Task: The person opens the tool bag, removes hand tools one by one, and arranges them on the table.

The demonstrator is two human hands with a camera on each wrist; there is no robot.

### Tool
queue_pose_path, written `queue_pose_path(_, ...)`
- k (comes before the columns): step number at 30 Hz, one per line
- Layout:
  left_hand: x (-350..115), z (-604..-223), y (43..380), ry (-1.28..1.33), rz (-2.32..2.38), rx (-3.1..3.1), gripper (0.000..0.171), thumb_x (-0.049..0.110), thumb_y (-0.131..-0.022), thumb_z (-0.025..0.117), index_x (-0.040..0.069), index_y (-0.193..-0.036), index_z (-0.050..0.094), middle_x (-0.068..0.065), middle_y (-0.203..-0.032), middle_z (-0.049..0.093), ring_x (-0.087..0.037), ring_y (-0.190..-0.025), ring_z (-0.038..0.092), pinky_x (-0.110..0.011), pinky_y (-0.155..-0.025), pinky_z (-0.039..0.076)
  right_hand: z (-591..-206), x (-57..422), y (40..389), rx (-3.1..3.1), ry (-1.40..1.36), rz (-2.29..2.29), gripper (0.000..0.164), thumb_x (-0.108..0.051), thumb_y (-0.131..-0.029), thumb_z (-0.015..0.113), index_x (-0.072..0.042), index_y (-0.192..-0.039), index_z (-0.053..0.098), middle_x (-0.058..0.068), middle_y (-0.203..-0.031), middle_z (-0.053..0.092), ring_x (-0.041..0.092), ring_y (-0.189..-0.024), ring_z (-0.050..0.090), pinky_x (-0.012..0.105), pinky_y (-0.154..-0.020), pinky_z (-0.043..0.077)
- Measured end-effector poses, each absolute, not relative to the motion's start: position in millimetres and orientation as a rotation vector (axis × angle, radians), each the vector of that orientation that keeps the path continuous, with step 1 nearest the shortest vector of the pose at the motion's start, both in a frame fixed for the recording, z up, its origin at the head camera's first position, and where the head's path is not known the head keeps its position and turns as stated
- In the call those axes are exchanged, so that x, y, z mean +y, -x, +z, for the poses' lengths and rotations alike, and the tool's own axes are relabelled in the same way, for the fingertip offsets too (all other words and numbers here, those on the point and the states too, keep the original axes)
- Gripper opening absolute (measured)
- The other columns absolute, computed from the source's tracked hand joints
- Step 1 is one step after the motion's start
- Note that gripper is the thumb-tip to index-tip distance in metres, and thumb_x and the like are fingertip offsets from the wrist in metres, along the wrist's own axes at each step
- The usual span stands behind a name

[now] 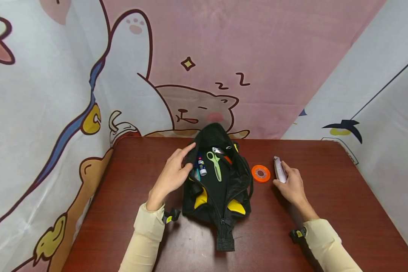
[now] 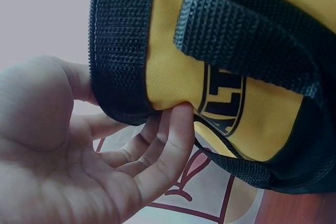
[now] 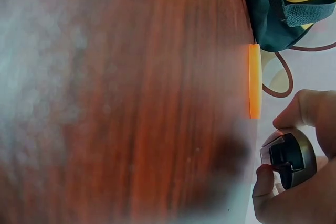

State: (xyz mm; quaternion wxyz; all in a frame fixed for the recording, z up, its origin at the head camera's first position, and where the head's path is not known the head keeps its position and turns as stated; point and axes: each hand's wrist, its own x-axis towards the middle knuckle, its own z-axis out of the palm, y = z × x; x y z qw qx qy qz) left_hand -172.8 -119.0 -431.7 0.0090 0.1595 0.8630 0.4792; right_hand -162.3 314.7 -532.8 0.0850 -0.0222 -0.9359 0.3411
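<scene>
A black and yellow zippered bag (image 1: 207, 204) lies on the table with its mouth unzipped. Inside it are green scissors (image 1: 217, 166), a blue and white glue stick (image 1: 202, 166) and an orange-handled metal tool (image 1: 224, 154) of unclear kind. My left hand (image 1: 171, 172) pinches the bag's left rim; in the left wrist view its fingers touch the yellow side (image 2: 173, 77), with the thumb partly hidden behind the rim. To the right, my right hand (image 1: 292, 185) holds a small grey and black stapler (image 1: 279, 170) between thumb and fingers, its dark end showing in the right wrist view.
An orange tape roll (image 1: 260, 173) lies between the bag and my right hand. The bag's end strap (image 1: 225, 240) reaches toward the front of the brown table (image 1: 129, 189). Behind stands a cartoon-printed cloth (image 1: 258, 45).
</scene>
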Motion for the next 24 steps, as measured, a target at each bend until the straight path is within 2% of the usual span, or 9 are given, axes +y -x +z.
queue_pose_path(12, -118.4, -431.3, 173.5, -0.505, 1.494, 2.696, 0.069, 0.004, -0.104, 0.058, 0.016, -0.171, 0.046, -0.016, -0.128, 0.06, -0.026, -0.091, 0.052, -0.041, -0.08, 0.045, -535.0, 315.6, 163.2, -2.875, 0.044, 0.975, 0.089, -0.003, -0.088, 0.081, 0.018, -0.163, 0.037, 0.048, -0.138, 0.047, 0.055, -0.112, 0.053, 0.065, -0.096, 0.046)
queue_pose_path(18, -118.4, -430.4, 173.3, -0.508, 1.494, 2.694, 0.069, 0.005, -0.104, 0.058, 0.016, -0.171, 0.045, -0.016, -0.129, 0.06, -0.027, -0.094, 0.053, -0.041, -0.081, 0.045, -535.4, 314.4, 163.8, -2.89, 0.039, 0.915, 0.094, -0.003, -0.085, 0.085, 0.02, -0.162, 0.036, 0.047, -0.135, 0.044, 0.053, -0.108, 0.051, 0.061, -0.092, 0.046)
queue_pose_path(24, -118.4, -430.6, 172.9, -0.508, 1.491, 2.701, 0.069, 0.005, -0.104, 0.058, 0.015, -0.171, 0.046, -0.016, -0.13, 0.06, -0.027, -0.092, 0.053, -0.041, -0.081, 0.045, -536.5, 313.7, 164.8, -2.915, 0.051, 0.89, 0.094, -0.005, -0.087, 0.085, 0.021, -0.162, 0.035, 0.046, -0.134, 0.043, 0.052, -0.107, 0.05, 0.062, -0.092, 0.047)
